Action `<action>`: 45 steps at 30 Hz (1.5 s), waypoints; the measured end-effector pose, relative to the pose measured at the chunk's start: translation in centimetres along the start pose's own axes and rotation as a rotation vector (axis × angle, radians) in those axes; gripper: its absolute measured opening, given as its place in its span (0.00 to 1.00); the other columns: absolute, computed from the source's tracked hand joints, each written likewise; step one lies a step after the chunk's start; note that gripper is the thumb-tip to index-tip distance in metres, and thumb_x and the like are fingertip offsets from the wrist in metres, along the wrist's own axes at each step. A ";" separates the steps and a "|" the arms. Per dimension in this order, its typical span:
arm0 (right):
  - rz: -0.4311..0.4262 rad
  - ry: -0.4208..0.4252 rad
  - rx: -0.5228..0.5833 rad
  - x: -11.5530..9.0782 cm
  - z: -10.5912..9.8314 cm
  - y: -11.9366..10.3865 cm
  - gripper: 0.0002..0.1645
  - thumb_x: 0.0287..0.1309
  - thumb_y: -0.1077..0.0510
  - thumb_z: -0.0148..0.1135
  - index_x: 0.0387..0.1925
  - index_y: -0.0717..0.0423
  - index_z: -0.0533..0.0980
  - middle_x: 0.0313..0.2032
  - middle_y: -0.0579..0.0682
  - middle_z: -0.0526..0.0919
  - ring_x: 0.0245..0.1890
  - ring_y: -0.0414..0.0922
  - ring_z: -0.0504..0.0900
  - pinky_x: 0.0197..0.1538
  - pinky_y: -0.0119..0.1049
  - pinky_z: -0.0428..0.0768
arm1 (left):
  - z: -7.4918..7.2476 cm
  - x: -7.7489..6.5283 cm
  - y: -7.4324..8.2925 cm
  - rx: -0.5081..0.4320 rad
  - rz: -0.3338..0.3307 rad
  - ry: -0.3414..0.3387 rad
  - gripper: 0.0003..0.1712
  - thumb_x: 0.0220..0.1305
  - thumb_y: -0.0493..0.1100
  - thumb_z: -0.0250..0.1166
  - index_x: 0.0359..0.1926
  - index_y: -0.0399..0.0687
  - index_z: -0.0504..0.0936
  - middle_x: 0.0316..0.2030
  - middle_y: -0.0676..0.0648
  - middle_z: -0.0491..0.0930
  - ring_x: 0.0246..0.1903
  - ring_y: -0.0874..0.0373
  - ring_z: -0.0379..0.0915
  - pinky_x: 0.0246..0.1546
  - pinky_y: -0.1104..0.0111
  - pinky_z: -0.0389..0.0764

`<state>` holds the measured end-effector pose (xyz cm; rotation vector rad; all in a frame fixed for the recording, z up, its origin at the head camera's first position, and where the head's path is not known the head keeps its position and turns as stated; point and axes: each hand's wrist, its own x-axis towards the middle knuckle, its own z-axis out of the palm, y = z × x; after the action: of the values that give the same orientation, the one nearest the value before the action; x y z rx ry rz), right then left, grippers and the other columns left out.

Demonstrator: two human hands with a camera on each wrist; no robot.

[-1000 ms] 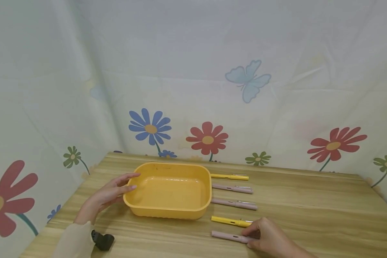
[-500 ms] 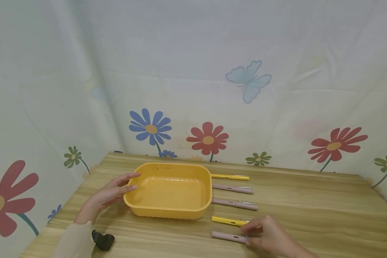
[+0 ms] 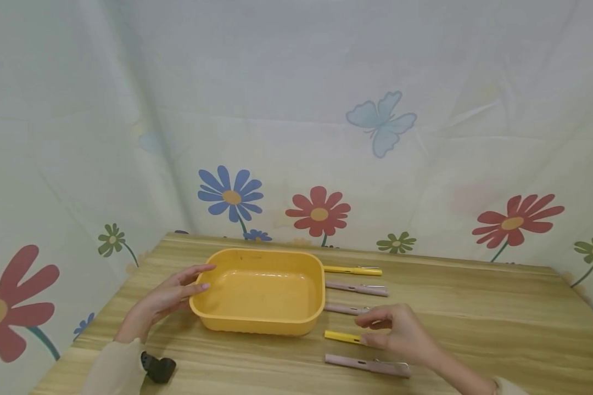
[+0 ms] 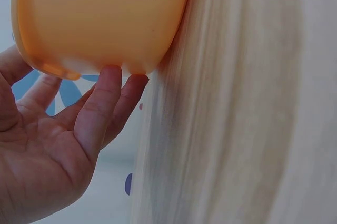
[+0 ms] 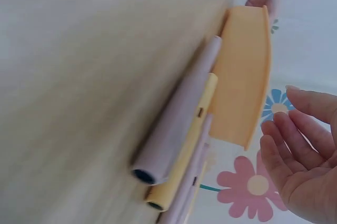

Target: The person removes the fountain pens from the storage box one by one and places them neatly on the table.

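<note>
A yellow rectangular plastic bin [image 3: 254, 326] stands on the table, and my left hand [image 3: 165, 299] grips its left end. In the left wrist view, fingertips [image 4: 108, 79] press the bin's outer wall [image 4: 105, 18]. Right of the bin, pens lie in a column: a yellow pen [image 3: 353, 270] at the back, two mauve pens [image 3: 358, 288] after it, a second yellow pen [image 3: 342, 336], and a mauve pen [image 3: 365, 365] in front. My right hand [image 3: 400, 336] hovers over the nearer yellow pen, hiding its clip end. The right wrist view shows that hand [image 5: 305, 155] holding nothing, fingers loosely bent.
A small black object [image 3: 159, 370] lies by the left sleeve. The wooden table [image 3: 499, 323] extends to the right of the pens. Behind it hangs a pale curtain [image 3: 286, 120] printed with flowers and a butterfly.
My right hand has let go of the front mauve pen, which now lies fully in view, and has lifted away toward the nearer yellow pen. The left hand and bin have stayed put.
</note>
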<state>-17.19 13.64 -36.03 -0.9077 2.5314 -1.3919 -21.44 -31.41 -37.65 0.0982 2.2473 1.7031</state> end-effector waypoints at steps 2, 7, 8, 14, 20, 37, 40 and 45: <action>0.013 0.007 -0.001 0.6 0.1 -0.4 0.15 0.46 0.63 0.67 0.38 0.66 0.80 0.38 0.60 0.84 0.40 0.46 0.82 0.43 0.37 0.81 | 0.0 -0.1 -0.1 -0.006 -0.002 -0.002 0.36 0.63 0.45 0.56 0.68 0.42 0.52 0.68 0.32 0.40 0.56 0.44 0.66 0.49 0.58 0.77; -0.009 0.017 0.014 1.8 0.6 -1.0 0.14 0.46 0.66 0.66 0.39 0.66 0.80 0.39 0.61 0.83 0.40 0.50 0.82 0.42 0.35 0.81 | -0.1 -0.2 -0.6 -0.012 -0.004 -0.001 0.36 0.63 0.45 0.57 0.67 0.42 0.52 0.68 0.32 0.41 0.56 0.42 0.65 0.49 0.58 0.77; -0.008 0.017 0.024 2.1 0.7 -1.1 0.14 0.46 0.66 0.65 0.39 0.66 0.80 0.39 0.62 0.83 0.40 0.51 0.82 0.42 0.35 0.81 | -0.1 -0.2 -0.6 -0.010 -0.005 0.001 0.36 0.63 0.45 0.57 0.67 0.42 0.53 0.68 0.32 0.41 0.56 0.42 0.65 0.48 0.58 0.77; -0.027 0.027 0.014 3.8 1.2 -1.9 0.15 0.48 0.64 0.65 0.39 0.68 0.79 0.39 0.60 0.83 0.40 0.53 0.81 0.41 0.31 0.81 | -0.1 -0.3 -0.5 0.007 -0.004 0.010 0.36 0.63 0.46 0.57 0.67 0.42 0.53 0.68 0.31 0.41 0.57 0.40 0.63 0.50 0.58 0.76; -0.047 0.008 -0.002 5.9 1.8 -2.6 0.17 0.49 0.61 0.66 0.41 0.67 0.79 0.41 0.61 0.83 0.41 0.51 0.82 0.41 0.29 0.81 | -0.2 0.0 -0.3 0.036 0.006 0.009 0.36 0.63 0.46 0.57 0.68 0.42 0.52 0.68 0.32 0.41 0.56 0.42 0.65 0.49 0.58 0.77; -0.065 -0.087 0.039 10.6 4.1 -4.2 0.18 0.49 0.62 0.65 0.43 0.67 0.78 0.42 0.63 0.82 0.40 0.49 0.83 0.40 0.30 0.81 | -0.5 0.4 0.4 0.034 0.016 -0.004 0.37 0.62 0.46 0.58 0.67 0.41 0.52 0.69 0.32 0.35 0.59 0.37 0.60 0.49 0.59 0.77; -0.063 -0.110 0.047 11.1 4.8 -4.3 0.18 0.50 0.61 0.65 0.43 0.66 0.78 0.42 0.63 0.82 0.40 0.49 0.83 0.41 0.30 0.81 | -0.5 0.3 0.3 0.032 0.014 -0.004 0.38 0.62 0.47 0.58 0.68 0.41 0.52 0.69 0.32 0.35 0.59 0.38 0.60 0.48 0.59 0.77; -0.043 -0.161 0.027 11.8 5.9 -4.2 0.18 0.50 0.61 0.64 0.43 0.67 0.78 0.42 0.62 0.82 0.41 0.49 0.82 0.41 0.30 0.81 | -0.4 0.2 0.0 0.023 0.010 -0.009 0.38 0.62 0.47 0.58 0.68 0.41 0.52 0.69 0.32 0.39 0.57 0.41 0.64 0.48 0.58 0.77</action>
<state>-22.72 1.18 -33.89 -1.0314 2.3829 -1.3037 -21.72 -31.74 -37.61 0.1216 2.2645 1.6784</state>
